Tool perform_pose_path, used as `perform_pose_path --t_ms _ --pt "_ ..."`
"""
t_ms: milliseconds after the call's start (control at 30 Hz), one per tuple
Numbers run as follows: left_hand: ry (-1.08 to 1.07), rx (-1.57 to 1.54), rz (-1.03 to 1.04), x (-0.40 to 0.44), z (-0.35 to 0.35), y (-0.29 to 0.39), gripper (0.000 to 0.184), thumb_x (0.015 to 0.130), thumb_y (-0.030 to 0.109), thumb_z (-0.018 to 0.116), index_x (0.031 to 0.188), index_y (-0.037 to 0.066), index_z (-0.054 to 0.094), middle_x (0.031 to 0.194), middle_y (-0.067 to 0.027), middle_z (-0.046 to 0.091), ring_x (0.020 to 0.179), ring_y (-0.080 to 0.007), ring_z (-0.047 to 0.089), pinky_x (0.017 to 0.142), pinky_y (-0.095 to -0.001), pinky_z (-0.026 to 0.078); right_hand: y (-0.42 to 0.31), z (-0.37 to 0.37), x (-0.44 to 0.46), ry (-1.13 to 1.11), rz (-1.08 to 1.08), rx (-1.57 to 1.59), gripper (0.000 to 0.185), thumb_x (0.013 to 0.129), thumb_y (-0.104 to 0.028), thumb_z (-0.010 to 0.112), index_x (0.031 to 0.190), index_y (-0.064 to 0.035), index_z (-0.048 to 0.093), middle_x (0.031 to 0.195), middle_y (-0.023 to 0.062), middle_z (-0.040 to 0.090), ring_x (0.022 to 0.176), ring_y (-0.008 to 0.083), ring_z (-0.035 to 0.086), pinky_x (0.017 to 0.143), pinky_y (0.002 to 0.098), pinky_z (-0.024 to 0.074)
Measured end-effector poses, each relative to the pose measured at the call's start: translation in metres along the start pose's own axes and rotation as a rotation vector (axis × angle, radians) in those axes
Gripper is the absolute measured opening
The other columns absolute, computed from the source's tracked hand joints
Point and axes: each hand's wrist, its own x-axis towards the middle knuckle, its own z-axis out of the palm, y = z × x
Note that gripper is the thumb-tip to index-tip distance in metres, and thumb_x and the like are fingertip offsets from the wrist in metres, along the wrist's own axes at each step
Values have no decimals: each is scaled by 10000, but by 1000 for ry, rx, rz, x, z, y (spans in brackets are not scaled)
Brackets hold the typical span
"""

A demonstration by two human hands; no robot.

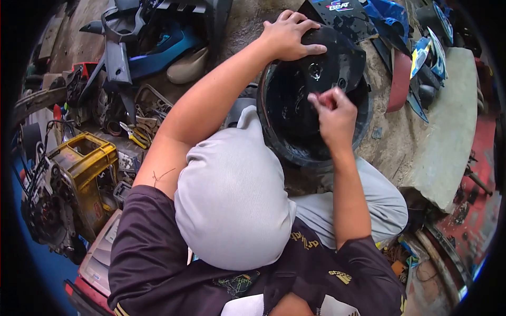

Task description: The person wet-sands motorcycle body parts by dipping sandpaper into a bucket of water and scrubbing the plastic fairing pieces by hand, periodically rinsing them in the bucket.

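A glossy black plastic panel (pixel 329 60) leans in a round black basin (pixel 263 113), with water or suds on its face. My left hand (pixel 292 36) grips the panel's upper left edge, thumb on the near face and fingers over the rim. Closer to me, my right hand (pixel 336 113) is closed around a small red object (pixel 328 100), mostly hidden by the fingers, just over the lower part of the panel. A head in a grey cloth cover (pixel 237 195) fills the middle of the view.
Dark and blue fairing pieces (pixel 166 55) lie at the upper left, more panels (pixel 403 79) at the upper right beside a long pale slab (pixel 443 131). A yellow crate (pixel 87 158), yellow-handled pliers (pixel 136 136) and metal parts stand or lie on the left.
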Motion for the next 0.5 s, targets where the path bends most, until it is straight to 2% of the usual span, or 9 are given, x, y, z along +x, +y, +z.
perform_pose_path --t_ms 67,100,167,233,267,300,367,433,500 --pt "-8 -8 13 -4 1 0 787 840 807 627 1459 323 587 1564 -72 483 1529 -323 323 1083 -752 349 -1 7 33 31 -45 -58 328 805 -158 881 739 -18 592 670 101 619 599 223 562 609 364 475" --pt "4 -4 18 -4 4 -1 775 841 808 625 1447 327 594 1561 -74 487 1523 -324 333 1081 -753 350 -4 6 47 -2 1 -135 307 804 -179 880 833 -36 609 724 104 655 740 283 616 727 421 496" --pt "17 -1 9 -3 4 0 784 839 809 626 1451 321 592 1557 -73 492 1520 -326 340 1082 -748 355 0 6 47 81 -61 -110 400 786 -211 898 1032 -78 612 920 124 679 979 339 608 886 458 474" --pt "23 5 15 -3 5 -1 792 834 811 629 1452 317 592 1554 -70 496 1519 -325 344 1080 -743 360 4 0 17 122 3 -223 594 751 -255 927 1201 -122 563 1126 157 630 1138 393 540 991 471 432" --pt "30 6 12 -2 6 -1 796 832 812 631 1453 315 593 1553 -69 499 1518 -325 345 1080 -741 363 14 -3 2 66 101 -164 689 715 -286 956 1247 -136 544 1245 198 556 1192 411 503 1009 484 435" --pt "37 10 10 -1 4 0 797 831 811 633 1453 314 593 1551 -67 500 1518 -323 346 1079 -739 364 12 -2 -12 93 183 -174 711 713 -293 965 1258 -140 536 1280 210 531 1230 407 481 1040 501 424" --pt "32 19 2 -4 3 2 800 828 809 637 1453 311 594 1547 -63 504 1517 -319 348 1077 -737 368 20 5 -10 206 64 -156 777 712 -303 969 1330 -152 523 1371 234 484 1293 426 449 1073 522 414" --pt "34 11 27 -5 2 1 791 829 799 647 1454 317 593 1537 -58 510 1514 -316 351 1079 -736 366 7 12 14 253 26 -224 867 712 -309 968 1416 -164 482 1451 253 441 1348 441 425 1098 531 408" --pt "47 21 16 -5 3 3 788 829 799 649 1451 320 595 1539 -63 508 1517 -316 345 1081 -737 363 8 11 25 220 69 -241 1037 707 -312 971 1547 -177 378 1569 300 333 1453 464 343 1133 534 395"
